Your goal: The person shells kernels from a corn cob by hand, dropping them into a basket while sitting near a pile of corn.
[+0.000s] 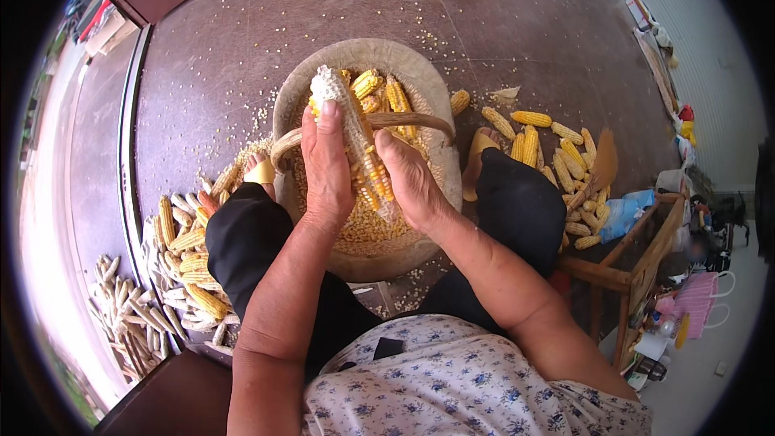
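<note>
My left hand (327, 172) grips a partly shelled corn cob (354, 118) from its left side, thumb laid along it. Pale and bare at its upper end, the cob still carries yellow kernels lower down. From the other side my right hand (413, 178) presses against it, thumb near the kernels. Whether a second cob is held along with it, I cannot tell. Both hands are over an oval basket (357, 51) with an arched wooden handle (412, 121). Inside lie whole yellow ears (396, 97) and many loose kernels (369, 236).
Yellow ears (569, 163) lie on the floor at right, beside a wooden frame (605, 272) and a blue plastic bag (626, 215). More ears (194, 260) are heaped at left, near a pile of bare cobs (130, 309) past the door track (130, 163). Kernels scatter across the floor.
</note>
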Demonstrator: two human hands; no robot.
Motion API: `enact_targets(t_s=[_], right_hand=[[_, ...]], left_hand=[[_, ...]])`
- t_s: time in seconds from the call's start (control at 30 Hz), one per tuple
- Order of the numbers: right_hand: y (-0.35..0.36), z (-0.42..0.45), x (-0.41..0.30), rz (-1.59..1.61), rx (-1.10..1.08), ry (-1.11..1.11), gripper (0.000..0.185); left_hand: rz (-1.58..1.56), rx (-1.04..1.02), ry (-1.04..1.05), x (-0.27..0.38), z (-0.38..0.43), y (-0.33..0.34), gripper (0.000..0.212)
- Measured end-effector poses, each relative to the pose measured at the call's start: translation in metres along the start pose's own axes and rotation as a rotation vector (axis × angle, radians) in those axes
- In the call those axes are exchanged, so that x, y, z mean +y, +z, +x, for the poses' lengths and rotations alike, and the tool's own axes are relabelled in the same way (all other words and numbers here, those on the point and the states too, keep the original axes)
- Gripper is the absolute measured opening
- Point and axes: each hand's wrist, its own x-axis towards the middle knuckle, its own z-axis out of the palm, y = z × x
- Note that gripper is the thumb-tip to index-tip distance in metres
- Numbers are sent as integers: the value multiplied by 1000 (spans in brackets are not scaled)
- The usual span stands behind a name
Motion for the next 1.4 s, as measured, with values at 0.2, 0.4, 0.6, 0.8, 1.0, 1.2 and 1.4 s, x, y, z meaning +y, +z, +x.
enact_targets(t_s=[0.2, 0.4, 0.6, 0.8, 1.0, 1.2, 1.4], right_hand=[[-10, 5, 13, -246, 33, 24, 39], [-7, 0, 8, 12, -41, -9, 41], [-1, -15, -12, -573, -58, -292, 35], [-7, -4, 5, -540, 91, -155, 26], [-9, -3, 11, -77, 39, -8, 34], [-13, -13, 1, -141, -179, 57, 43], [-3, -17, 10, -213, -24, 12, 34]], left_hand=[[-44, 8, -34, -10, 3, -4, 48], [-309, -136, -191, -9, 8, -12, 59], [-374, -57, -190, -6, 8, -9, 56], [-367, -30, -174, -16, 11, -11, 54], [-397, -26, -229, -9, 11, -9, 55], [-441, 55, -203, 0, 13, -12, 55], [-430, 19, -221, -2, 14, -16, 55]])
